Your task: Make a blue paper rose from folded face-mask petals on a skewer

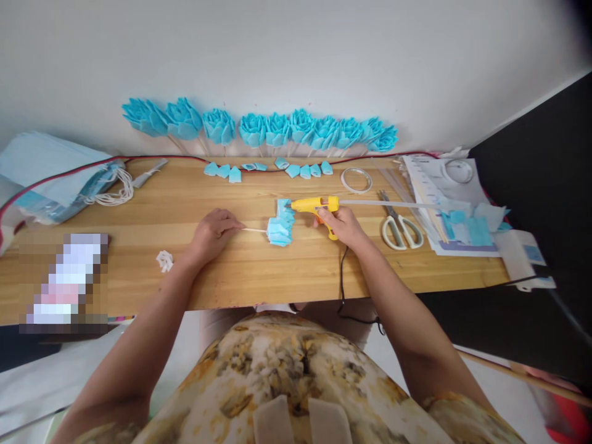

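Observation:
Between the fingertips of my left hand [216, 234] is a thin wooden stick [253, 230], held level over the wooden table. At the stick's far end is a light blue paper flower piece [280, 232]. A folded blue strip [283, 208] extends from it toward the back. My right hand [341, 225] is wrapped round the handle of a yellow glue gun [314, 204]. Its nozzle points left, right at the strip; whether it touches I cannot tell. A long pale glue stick [383, 203] runs out of the gun's rear, and a black cord hangs down below it.
Several finished blue paper flowers [277, 129] lean along the wall, with small folded blue pieces [305, 171] before them. Scissors [400, 229], a tape roll [356, 180] and papers [444, 179] lie right. At left are a plastic bag [60, 172], a blurred phone [67, 277] and a crumpled white piece [164, 261].

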### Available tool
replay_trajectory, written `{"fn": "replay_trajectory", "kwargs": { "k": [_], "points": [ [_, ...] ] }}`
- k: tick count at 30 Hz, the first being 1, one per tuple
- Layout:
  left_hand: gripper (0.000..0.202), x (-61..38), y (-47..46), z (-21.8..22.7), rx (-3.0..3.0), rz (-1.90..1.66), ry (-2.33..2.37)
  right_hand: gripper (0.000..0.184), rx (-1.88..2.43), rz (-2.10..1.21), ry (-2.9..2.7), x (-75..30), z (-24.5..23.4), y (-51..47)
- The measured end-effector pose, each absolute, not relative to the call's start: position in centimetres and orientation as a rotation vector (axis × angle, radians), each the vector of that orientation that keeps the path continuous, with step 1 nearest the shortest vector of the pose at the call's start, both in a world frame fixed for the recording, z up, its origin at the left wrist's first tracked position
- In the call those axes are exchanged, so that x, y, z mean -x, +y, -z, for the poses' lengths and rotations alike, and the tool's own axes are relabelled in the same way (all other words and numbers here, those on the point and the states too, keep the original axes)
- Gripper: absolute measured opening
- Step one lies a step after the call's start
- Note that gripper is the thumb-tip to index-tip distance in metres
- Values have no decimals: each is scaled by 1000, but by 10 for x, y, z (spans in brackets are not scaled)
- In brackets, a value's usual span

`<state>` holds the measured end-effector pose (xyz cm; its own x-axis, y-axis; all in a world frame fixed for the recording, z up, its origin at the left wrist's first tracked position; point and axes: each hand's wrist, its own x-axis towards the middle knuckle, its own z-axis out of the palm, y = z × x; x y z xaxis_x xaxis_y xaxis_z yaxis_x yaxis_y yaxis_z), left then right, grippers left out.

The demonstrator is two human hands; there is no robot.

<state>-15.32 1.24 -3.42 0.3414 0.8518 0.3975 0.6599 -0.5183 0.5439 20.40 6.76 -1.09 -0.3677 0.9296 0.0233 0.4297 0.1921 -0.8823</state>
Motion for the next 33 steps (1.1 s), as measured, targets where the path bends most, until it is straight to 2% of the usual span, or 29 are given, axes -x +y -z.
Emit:
{"fn": "replay_trajectory", "kwargs": {
  "k": [15,33],
  "points": [
    [30,153,12,34,-2334,-964,1358,63,1289,-1074,-1927,-204,13,68],
    [30,153,12,34,-2318,-971,1352,51,1295,-984,-2016,-207,5,68]
  ]
}}
